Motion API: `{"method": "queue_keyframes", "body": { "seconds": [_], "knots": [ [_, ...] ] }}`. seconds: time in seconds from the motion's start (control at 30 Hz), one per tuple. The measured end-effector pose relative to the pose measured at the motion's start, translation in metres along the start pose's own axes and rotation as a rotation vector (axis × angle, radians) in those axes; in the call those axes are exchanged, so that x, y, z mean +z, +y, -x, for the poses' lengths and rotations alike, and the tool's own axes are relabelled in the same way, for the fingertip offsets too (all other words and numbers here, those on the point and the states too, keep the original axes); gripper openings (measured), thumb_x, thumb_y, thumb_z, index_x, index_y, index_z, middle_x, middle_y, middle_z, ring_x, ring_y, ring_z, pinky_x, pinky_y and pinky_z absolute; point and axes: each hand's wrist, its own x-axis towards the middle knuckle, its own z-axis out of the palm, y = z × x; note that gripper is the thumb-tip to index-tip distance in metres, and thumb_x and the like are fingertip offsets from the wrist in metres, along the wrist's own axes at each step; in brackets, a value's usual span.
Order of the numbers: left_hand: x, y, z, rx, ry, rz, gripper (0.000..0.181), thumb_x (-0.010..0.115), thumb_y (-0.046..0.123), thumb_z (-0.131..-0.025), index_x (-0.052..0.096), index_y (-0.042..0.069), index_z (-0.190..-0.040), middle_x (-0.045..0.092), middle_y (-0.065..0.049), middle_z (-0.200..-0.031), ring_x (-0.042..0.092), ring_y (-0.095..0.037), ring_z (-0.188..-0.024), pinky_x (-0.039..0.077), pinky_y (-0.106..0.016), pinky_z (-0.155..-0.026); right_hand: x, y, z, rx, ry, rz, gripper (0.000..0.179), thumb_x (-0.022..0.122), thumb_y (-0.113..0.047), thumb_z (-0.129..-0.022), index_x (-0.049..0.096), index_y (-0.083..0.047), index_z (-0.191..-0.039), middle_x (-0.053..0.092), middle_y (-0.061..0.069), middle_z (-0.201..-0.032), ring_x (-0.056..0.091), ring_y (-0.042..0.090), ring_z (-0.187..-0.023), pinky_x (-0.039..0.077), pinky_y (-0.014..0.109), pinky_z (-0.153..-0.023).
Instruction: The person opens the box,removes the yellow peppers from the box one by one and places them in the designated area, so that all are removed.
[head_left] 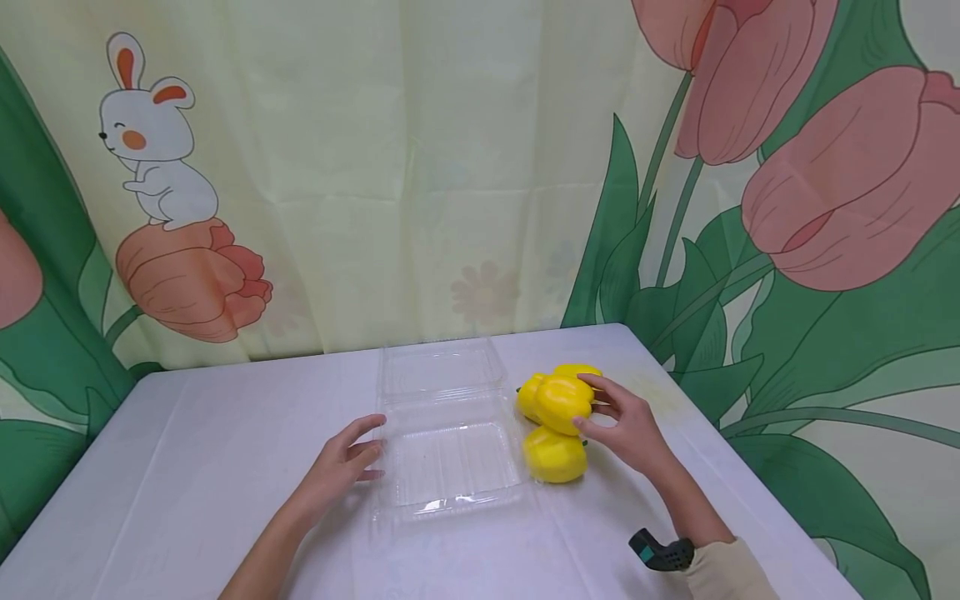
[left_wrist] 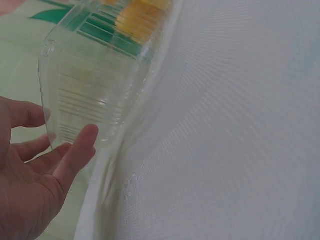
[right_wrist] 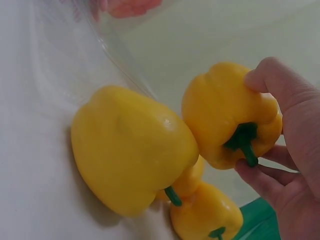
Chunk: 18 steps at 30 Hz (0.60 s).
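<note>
A yellow bell pepper [head_left: 564, 403] is held between the thumb and fingers of my right hand [head_left: 626, 425]. In the right wrist view, the held pepper [right_wrist: 230, 115] shows its green stem toward the fingertips and sits against a larger-looking yellow pepper [right_wrist: 130, 150]. More yellow peppers [head_left: 555, 455] are grouped around it at the container's right side. The clear plastic container [head_left: 453, 502] lies unfolded, its lid [head_left: 442, 371] at the back. My left hand [head_left: 341, 467] is at the container's left edge, fingers loosely bent, fingertips at the rim [left_wrist: 42, 75].
A white cloth covers the table [head_left: 225, 483]. Behind it hangs a curtain [head_left: 337, 167] printed with a rabbit and tulips. A black device [head_left: 660, 552] is strapped at the right wrist, beside a beige sleeve [head_left: 731, 575].
</note>
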Motion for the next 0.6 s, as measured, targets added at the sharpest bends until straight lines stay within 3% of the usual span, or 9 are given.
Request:
{"method": "queue_keyframes", "body": {
  "seconds": [0.6],
  "knots": [
    [-0.0006,-0.0006,-0.0002,-0.001,-0.001,-0.007,0.049,0.052,0.009,-0.098,0.038,0.007,-0.145,0.035,-0.014,-0.154,0.044,-0.039,-0.135,0.058,-0.037,-0.088,-0.008,0.0038,0.002,0.007,0.01,0.023,0.061,0.073,-0.019,-0.086,0.047,-0.011,-0.14,0.049,0.015,-0.144,0.057,0.033,-0.12,0.051,0.046,-0.097]
  ]
}}
